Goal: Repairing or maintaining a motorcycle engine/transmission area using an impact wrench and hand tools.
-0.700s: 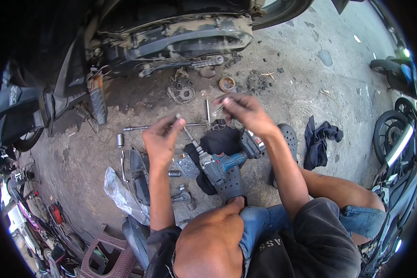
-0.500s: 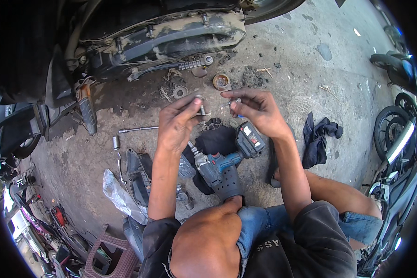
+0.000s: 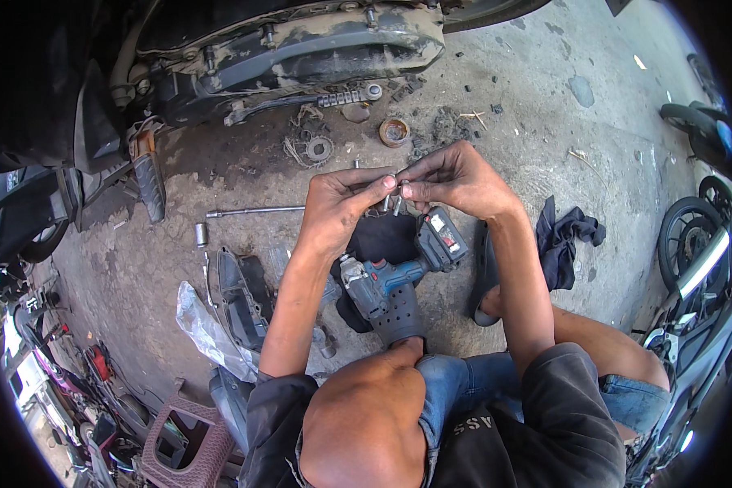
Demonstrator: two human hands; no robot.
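Observation:
My left hand and my right hand meet over the floor, fingertips closed on small silver bolts held side by side. Just below them lies a blue cordless impact driver with its battery, on a dark cloth and partly over my grey clog. A long extension bar runs to the left, near an upright socket. A black cover part lies left of my left forearm, beside a clear plastic bag.
A muddy vehicle underside spans the top. A ratchet, rusty ring and debris lie beneath it. A crumpled dark cloth is at right. Motorcycles line both sides. A plastic stool stands at lower left.
My hands have moved together, the left one up and to the right. The bolts in them are now side by side. The impact driver remains on the cloth.

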